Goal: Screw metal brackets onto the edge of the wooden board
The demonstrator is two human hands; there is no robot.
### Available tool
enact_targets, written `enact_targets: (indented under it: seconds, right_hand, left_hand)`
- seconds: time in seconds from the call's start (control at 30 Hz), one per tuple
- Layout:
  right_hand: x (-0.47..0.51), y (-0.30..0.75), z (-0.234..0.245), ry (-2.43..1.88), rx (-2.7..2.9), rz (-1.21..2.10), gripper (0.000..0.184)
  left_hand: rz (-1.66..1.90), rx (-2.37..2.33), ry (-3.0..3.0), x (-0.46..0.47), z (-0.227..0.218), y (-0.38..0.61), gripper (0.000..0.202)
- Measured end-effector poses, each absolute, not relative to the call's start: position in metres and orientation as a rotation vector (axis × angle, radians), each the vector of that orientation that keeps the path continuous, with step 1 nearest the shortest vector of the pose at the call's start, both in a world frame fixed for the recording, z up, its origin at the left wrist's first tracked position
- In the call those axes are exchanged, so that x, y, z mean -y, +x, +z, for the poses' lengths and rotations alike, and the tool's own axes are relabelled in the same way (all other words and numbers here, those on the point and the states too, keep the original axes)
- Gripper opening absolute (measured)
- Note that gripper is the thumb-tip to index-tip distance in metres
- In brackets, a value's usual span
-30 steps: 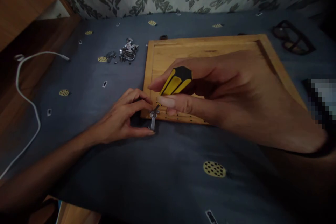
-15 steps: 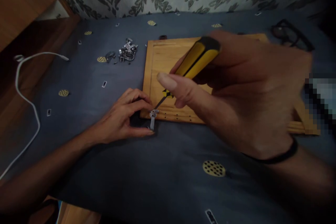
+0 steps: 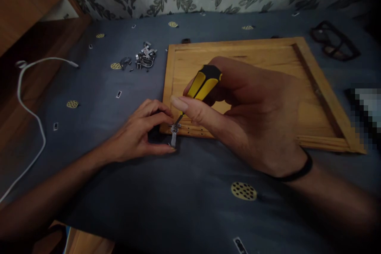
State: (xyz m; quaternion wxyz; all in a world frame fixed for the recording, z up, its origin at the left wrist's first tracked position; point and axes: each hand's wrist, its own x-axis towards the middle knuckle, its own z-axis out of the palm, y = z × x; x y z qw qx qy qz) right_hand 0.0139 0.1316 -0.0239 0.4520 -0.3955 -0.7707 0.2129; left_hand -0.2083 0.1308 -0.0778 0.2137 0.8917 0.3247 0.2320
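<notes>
My left hand [image 3: 143, 133] pinches a small metal hinge [image 3: 174, 138] between thumb and fingers at the near left corner of a framed wooden panel [image 3: 253, 49]. Part of the hinge lies on the panel's edge and its arm sticks out towards me. My right hand [image 3: 241, 115] is closed around the yellow and black handle of a screwdriver [image 3: 203, 83]. The screwdriver slants down to the left, and its tip meets the hinge. Small dark holes run along the panel's near edge. My right hand covers much of the panel's middle.
A pile of metal hinges [image 3: 145, 56] with loose screws lies to the panel's left on the blue patterned cloth [image 3: 190, 198]. Glasses [image 3: 335, 41] are at the far right, above a blurred dark-edged object [image 3: 367, 107]. A white cable [image 3: 38, 121] curves along the left.
My right hand and the screwdriver have moved down and to the left, with the handle closer to the hinge. More of the panel's right side shows. My left hand keeps its grip.
</notes>
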Motion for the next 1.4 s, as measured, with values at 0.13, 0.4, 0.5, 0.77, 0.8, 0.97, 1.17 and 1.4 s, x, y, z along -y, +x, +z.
enact_targets:
  seconds: [0.13,0.4,0.5,0.77,0.8,0.97,1.17,1.4]
  right_hand:
    - [-0.132,0.013,-0.026,-0.970,1.920,0.490,0.033]
    - [-0.131,0.018,-0.021,-0.937,2.030,0.549,0.029]
    - [-0.134,0.022,-0.017,-0.905,1.989,0.752,0.021]
    - [-0.141,0.031,-0.009,-0.793,2.099,0.994,0.026]
    - [-0.140,0.029,-0.011,-0.826,2.087,0.906,0.026]
    - [-0.132,0.014,-0.023,-0.919,2.044,0.260,0.040]
    - [-0.127,0.013,-0.025,-0.982,2.031,0.148,0.036]
    - [-0.126,0.010,-0.031,-0.978,1.957,0.282,0.034]
  left_hand:
    - [0.675,-0.890,2.489,-0.131,-0.079,-0.209,0.042]
    - [0.726,-0.855,2.481,-0.132,-0.082,-0.210,0.038]
    - [0.748,-0.842,2.463,-0.132,-0.082,-0.210,0.041]
    - [0.684,-0.876,2.454,-0.132,-0.081,-0.211,0.042]
    - [0.685,-0.878,2.459,-0.132,-0.081,-0.211,0.043]
    - [0.686,-0.863,2.472,-0.132,-0.080,-0.210,0.038]
    - [0.693,-0.871,2.463,-0.131,-0.081,-0.210,0.041]
    - [0.703,-0.884,2.422,-0.130,-0.078,-0.209,0.040]
